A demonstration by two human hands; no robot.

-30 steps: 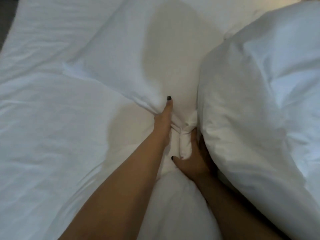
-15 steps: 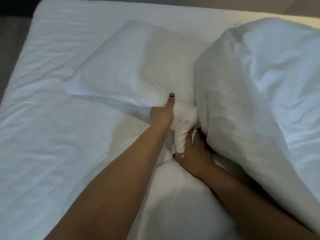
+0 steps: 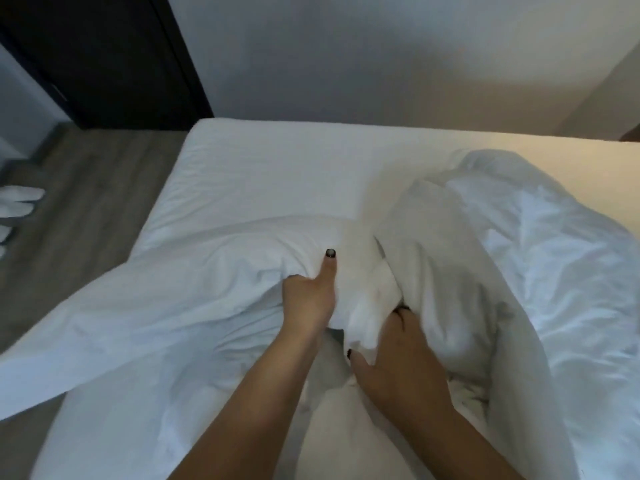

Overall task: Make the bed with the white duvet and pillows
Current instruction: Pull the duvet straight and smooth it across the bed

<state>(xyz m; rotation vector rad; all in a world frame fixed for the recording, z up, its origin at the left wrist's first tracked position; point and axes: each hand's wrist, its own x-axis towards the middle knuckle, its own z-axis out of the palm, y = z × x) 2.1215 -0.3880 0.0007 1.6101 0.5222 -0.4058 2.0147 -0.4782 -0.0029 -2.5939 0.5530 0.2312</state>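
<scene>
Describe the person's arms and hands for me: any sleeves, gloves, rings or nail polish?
Both forearms are bare as far as the view shows: no sleeves, gloves, watch or bracelets. The left hand has a dark-polished thumbnail with a slight sheen. The right hand shows dark polish on its thumbnail too, and on one of its fingers. No rings are visible, though several fingers are hidden in the white bedding.

Duvet [image 3: 502,271] on the right is soft matt white cloth, really crumpled. Pillow [image 3: 207,271] at center left has the same matt cotton look. Bed sheet [image 3: 277,168] is smoother white fabric. Floor [image 3: 86,185] at left looks like grey wood-grain planks, and the wall [image 3: 346,46] is flat matt paint.
</scene>
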